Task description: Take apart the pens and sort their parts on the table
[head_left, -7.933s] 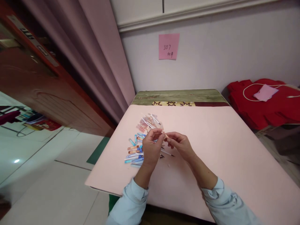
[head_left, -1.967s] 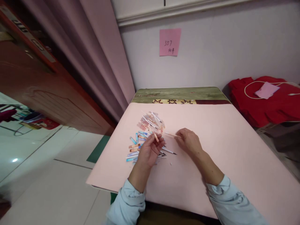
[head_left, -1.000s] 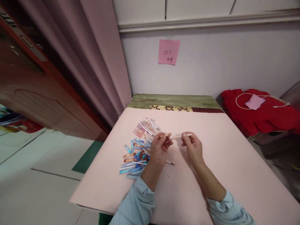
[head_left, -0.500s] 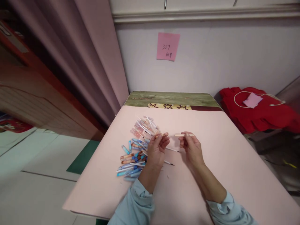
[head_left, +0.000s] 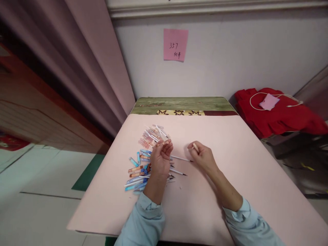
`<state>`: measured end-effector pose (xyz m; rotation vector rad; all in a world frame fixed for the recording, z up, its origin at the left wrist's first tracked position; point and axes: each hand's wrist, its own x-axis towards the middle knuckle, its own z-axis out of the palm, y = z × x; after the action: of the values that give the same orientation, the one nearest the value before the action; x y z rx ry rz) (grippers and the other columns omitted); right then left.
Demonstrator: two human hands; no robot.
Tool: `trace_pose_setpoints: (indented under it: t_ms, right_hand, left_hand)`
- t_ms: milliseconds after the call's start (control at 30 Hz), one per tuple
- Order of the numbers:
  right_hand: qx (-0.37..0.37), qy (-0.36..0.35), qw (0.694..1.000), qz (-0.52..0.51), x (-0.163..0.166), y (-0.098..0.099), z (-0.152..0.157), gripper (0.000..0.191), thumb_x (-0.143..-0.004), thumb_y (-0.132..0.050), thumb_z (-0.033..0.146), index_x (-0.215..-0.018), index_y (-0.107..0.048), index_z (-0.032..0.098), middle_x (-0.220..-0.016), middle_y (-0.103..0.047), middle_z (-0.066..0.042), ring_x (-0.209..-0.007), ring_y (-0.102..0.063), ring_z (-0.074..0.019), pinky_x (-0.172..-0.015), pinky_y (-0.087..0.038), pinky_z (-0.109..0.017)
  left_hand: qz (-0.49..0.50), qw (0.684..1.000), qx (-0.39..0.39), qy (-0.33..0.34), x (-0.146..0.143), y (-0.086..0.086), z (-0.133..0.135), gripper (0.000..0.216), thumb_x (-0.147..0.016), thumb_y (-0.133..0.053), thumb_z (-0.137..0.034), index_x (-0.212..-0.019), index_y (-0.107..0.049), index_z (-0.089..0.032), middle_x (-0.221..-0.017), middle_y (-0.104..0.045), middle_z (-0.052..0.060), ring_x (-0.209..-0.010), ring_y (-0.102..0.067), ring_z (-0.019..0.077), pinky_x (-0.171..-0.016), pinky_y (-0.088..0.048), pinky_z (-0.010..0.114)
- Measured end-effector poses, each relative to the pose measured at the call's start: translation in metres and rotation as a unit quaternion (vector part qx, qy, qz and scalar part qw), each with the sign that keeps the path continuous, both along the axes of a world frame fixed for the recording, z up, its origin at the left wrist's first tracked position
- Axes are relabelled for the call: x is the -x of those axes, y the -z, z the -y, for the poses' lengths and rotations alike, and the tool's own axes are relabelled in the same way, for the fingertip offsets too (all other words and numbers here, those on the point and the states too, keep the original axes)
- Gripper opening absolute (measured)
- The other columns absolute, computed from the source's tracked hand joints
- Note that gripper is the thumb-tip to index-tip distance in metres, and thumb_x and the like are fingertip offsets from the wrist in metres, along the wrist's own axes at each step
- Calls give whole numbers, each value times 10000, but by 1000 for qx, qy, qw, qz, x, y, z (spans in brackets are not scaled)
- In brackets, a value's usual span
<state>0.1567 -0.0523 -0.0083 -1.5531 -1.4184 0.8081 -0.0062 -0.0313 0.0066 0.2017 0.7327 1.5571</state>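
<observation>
My left hand (head_left: 161, 160) is palm-up at the pile's right edge, its fingers closed on a small brown-and-orange patterned pen piece (head_left: 167, 141). To the right, my right hand (head_left: 205, 157) grips a short cream pen barrel (head_left: 195, 147) between thumb and fingers. The two pieces are apart. Beneath and beside my left hand lie blue pen parts (head_left: 135, 182), orange-and-brown patterned pen parts (head_left: 135, 169) and pale pink pen parts (head_left: 146, 140). Thin white refills (head_left: 179, 172) with dark tips stick out to the right; my left wrist hides part of the pile.
A pale pink sheet (head_left: 243, 171) covers the table, with a green wood-patterned strip (head_left: 179, 102) at the back. On the wall hangs a pink note (head_left: 175, 44). Red cloth (head_left: 287, 119) with a white cable lies at the right; a curtain (head_left: 102, 51) hangs left.
My right hand has turned, so the cream barrel, level before, is now tilted and more hidden by the fingers. My left palm has rolled further upward. The whole view has shifted slightly.
</observation>
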Motion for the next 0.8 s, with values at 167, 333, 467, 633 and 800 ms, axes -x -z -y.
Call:
trace_pose_setpoints:
  t_ms: [167,333,467,633,800]
  right_hand:
    - [49,-113,943,309,0,-1,5,103,-782,-645,318,-747,-625,223,-781,-661,-8,-676,-543,-144,-574,-271,-250]
    - [75,-123,921,362,-4,-3,3,167,-872,-526,258,-731,-604,214,-733,-665,-21,-645,-553,-144,-563,-258,-255]
    - [99,-123,922,352,-6,-7,2,118,-838,-612,327,-780,-617,224,-746,-681,-16,-653,-568,-150,-556,-264,-252]
    - [125,-91,906,395,0,-6,5,159,-857,-555,287,-735,-625,212,-730,-694,-67,-659,-602,-193,-546,-250,-278]
    - [98,-89,900,416,3,3,6,120,-804,-559,232,-701,-611,200,-698,-685,-88,-614,-593,-206,-533,-234,-288]
  left_hand:
    - [23,997,42,57,-5,-3,5,36,-821,-657,-135,-796,-658,-108,-728,-730,55,-586,-682,100,-555,-552,166]
    - [74,991,65,92,-4,-4,8,147,-907,-556,-144,-799,-649,-110,-706,-721,45,-541,-666,89,-501,-542,156]
    - [62,990,47,116,-4,-4,10,122,-910,-548,-144,-834,-636,-108,-824,-748,94,-593,-691,107,-551,-568,181]
    - [24,990,-7,140,-9,-5,14,86,-827,-678,-179,-874,-626,-131,-866,-745,94,-674,-712,132,-625,-583,208]
    - [13,988,-9,156,-11,-2,15,199,-736,-766,-151,-892,-643,-137,-860,-730,59,-668,-688,101,-615,-555,172]
